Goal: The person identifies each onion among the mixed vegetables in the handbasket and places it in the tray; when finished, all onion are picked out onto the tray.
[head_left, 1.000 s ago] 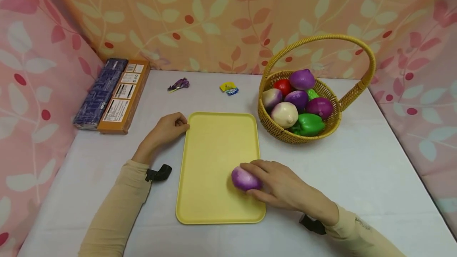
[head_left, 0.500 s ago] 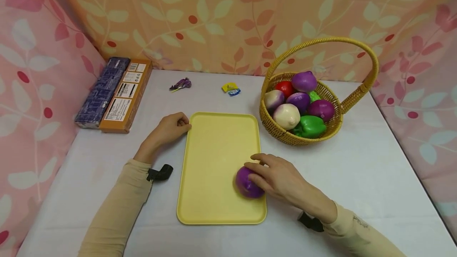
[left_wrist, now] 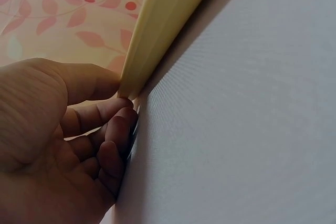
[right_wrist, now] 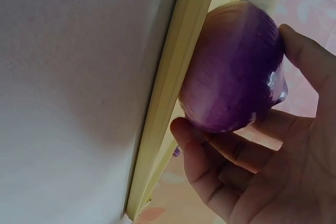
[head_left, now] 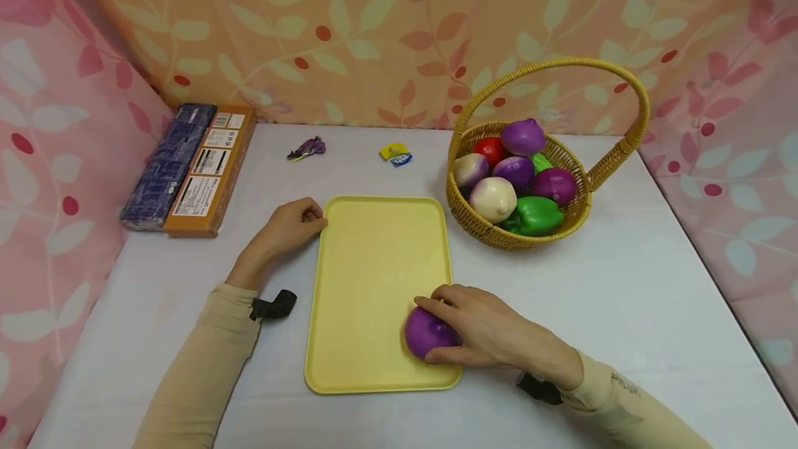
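Observation:
A glossy purple onion (head_left: 427,332), paler at one end and with a small nub, sits on the near right part of the yellow tray (head_left: 374,262). My right hand (head_left: 489,328) holds it from the right. In the right wrist view, my thumb is on one side of the onion (right_wrist: 236,72) and curled fingers are on the other, just above the tray rim (right_wrist: 173,87). At the tray's far left corner, my left hand (head_left: 288,231) pinches the rim. The left wrist view shows the thumb on the tray edge (left_wrist: 149,35) and fingertips bent below it.
Beyond the tray to the right stands a wicker basket (head_left: 480,229) with a tall handle, holding several onions, a green pepper (head_left: 537,216) and a red vegetable (head_left: 490,150). Small wrapped candies (head_left: 395,152) and a purple wrapper (head_left: 307,149) lie behind. Boxes (head_left: 199,179) occupy the far left.
The onion has turned on the tray, its pale side rolling out of sight in the head view. My right hand loosened and moved back round it. The left hand stays at the tray rim.

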{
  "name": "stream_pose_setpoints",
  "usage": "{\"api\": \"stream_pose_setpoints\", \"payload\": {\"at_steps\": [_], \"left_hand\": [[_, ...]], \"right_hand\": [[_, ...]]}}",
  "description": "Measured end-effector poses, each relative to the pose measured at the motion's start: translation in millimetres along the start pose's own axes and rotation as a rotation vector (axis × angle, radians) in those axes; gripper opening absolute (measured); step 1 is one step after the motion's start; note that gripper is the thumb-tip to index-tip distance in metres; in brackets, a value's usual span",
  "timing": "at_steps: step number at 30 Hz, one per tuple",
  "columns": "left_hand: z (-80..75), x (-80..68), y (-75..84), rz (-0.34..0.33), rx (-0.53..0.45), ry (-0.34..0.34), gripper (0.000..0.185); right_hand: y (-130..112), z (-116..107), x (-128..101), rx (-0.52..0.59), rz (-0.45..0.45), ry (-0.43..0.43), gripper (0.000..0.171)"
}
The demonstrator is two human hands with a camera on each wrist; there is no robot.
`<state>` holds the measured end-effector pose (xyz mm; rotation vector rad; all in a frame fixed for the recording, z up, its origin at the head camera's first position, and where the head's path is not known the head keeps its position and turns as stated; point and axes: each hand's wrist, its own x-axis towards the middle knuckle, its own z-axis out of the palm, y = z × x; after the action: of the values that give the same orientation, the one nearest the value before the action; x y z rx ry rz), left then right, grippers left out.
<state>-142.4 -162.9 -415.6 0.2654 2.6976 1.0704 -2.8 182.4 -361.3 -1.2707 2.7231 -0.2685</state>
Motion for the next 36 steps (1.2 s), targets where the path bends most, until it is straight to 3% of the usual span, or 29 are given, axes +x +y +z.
{"api": "stream_pose_setpoints", "payload": {"at_steps": [7, 12, 15, 20, 22, 24, 30, 36], "left_hand": [[-1.5, -1.4, 0.4, 0.007, -0.004, -0.002, 0.023], [-1.6, -1.5, 1.3, 0.004, -0.007, -0.002, 0.022], [-1.4, -1.7, 1.6, 0.001, -0.007, -0.001, 0.021], [-1.2, -2.3, 1.0, 0.006, -0.013, 0.002, 0.021], [-0.5, -2.3, -0.3, 0.007, -0.014, 0.0, 0.021], [0.9, -2.3, -2.0, 0.003, -0.012, -0.005, 0.021], [2.4, -2.1, -2.8, 0.008, -0.02, -0.016, 0.02], [0.5, -1.8, -1.5, 0.04, -0.024, 0.017, 0.019]], "right_hand": [[-0.6, -1.0, 1.6, -0.012, -0.018, 0.008, 0.069], [4.8, -10.0, 3.5, -0.008, 0.054, 0.021, 0.067], [18.3, -22.3, 6.4, -0.002, 0.109, 0.17, 0.056], [59.1, -43.8, 15.8, -0.025, 0.192, 0.563, 0.041], [75.4, -48.7, 19.3, -0.055, 0.254, 0.632, 0.043], [87.6, -50.3, 20.8, -0.085, 0.333, 0.619, 0.046], [102.8, -43.4, 18.1, -0.088, 0.48, 0.414, 0.053], [107.5, -42.6, 21.3, -0.095, 0.482, 0.44, 0.054]]}}
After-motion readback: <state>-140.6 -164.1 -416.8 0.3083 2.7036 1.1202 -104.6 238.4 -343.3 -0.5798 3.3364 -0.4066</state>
